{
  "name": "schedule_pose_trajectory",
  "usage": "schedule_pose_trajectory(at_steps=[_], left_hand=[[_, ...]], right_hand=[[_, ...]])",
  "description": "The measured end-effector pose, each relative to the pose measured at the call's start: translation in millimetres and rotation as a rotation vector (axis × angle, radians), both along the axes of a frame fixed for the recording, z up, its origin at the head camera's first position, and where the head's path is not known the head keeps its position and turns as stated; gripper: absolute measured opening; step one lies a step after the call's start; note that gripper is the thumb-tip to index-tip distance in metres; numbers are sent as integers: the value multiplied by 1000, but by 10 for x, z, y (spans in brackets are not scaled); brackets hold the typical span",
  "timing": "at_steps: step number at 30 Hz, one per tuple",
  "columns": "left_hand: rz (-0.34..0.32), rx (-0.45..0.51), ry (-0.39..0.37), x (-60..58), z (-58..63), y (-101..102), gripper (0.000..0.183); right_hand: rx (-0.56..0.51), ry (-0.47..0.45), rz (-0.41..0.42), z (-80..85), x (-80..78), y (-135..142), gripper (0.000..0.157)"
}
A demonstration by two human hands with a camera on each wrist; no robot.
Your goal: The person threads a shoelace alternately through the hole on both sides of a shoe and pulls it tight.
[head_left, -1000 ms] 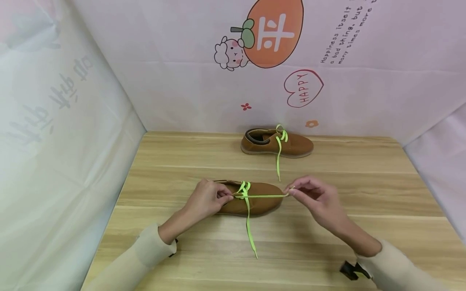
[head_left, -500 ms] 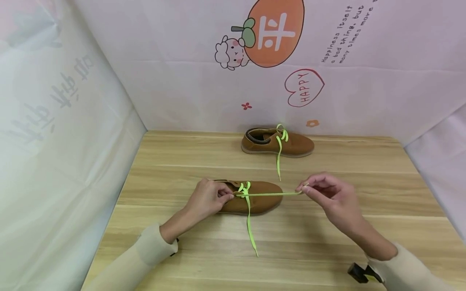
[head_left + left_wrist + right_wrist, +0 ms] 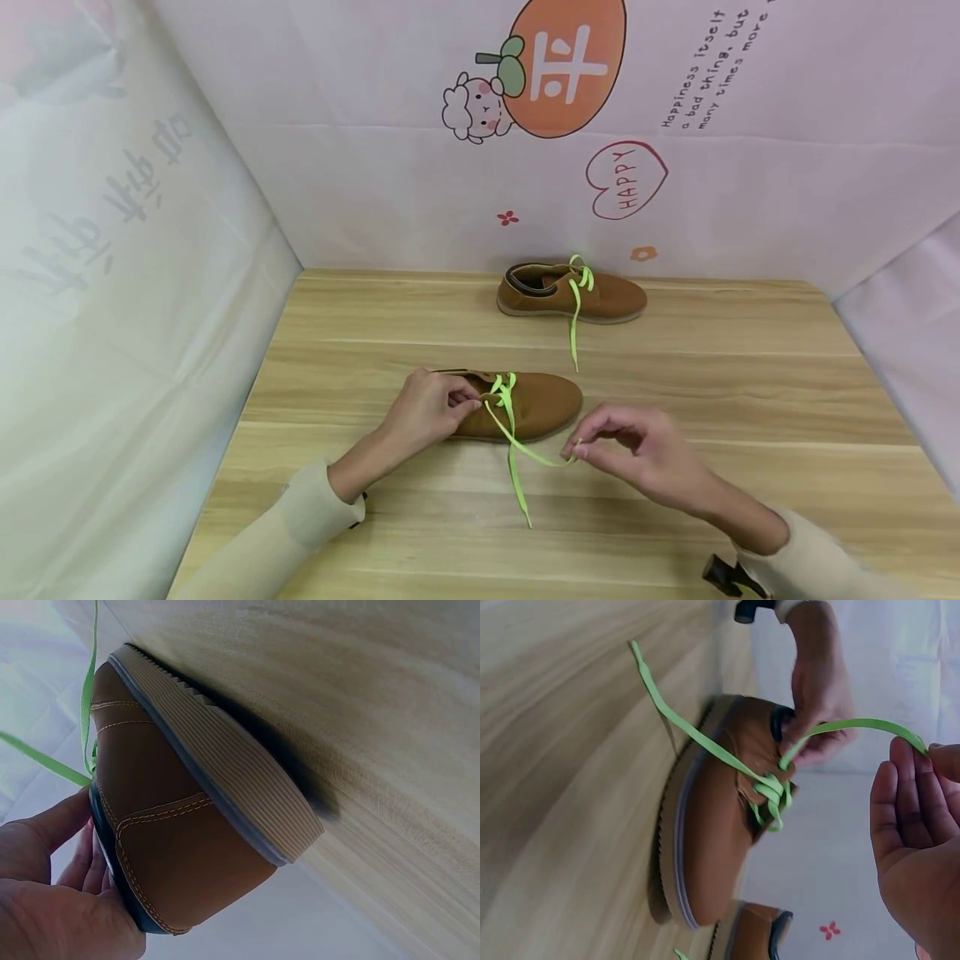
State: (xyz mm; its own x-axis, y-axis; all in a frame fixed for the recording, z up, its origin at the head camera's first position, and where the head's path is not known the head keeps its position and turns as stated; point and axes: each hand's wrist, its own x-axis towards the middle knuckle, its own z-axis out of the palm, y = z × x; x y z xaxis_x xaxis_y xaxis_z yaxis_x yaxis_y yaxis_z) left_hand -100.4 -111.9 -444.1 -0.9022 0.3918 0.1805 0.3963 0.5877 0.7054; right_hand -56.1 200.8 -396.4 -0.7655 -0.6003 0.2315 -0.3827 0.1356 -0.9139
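Note:
A brown shoe [image 3: 551, 404] with bright green laces stands on the table, toe to the right. My left hand [image 3: 431, 406] pinches the edge of its lace flap near the opening, as the shoe [image 3: 161, 787] in the left wrist view also shows. Between thumb and fingertips, my right hand [image 3: 637, 454] holds the end of one lace [image 3: 537, 457], out to the right of the shoe and in front of it. That lace [image 3: 855, 724] sags in a curve from the top eyelet. The other lace end [image 3: 520, 487] hangs over the shoe's near side onto the table.
A second brown shoe [image 3: 615, 298] with green laces stands at the table's back edge, against the printed white cloth [image 3: 360, 192]. One of its lace ends [image 3: 573, 337] trails forward on the wooden table [image 3: 360, 550]. White cloth also hangs at both sides.
My right hand first drew the lace taut to the right, then came back left and toward me, and the lace slackened. My left hand has stayed at the flap.

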Motion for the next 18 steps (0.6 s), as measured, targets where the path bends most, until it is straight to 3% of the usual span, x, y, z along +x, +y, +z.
schedule_pose_trajectory(at_steps=[10, 18], left_hand=[[-5, 8, -24, -5, 7, -4, 5], [-14, 17, -29, -9, -1, -9, 4]], right_hand=[[29, 102, 189, -278, 63, -327, 19], [54, 97, 239, -454, 106, -496, 24]])
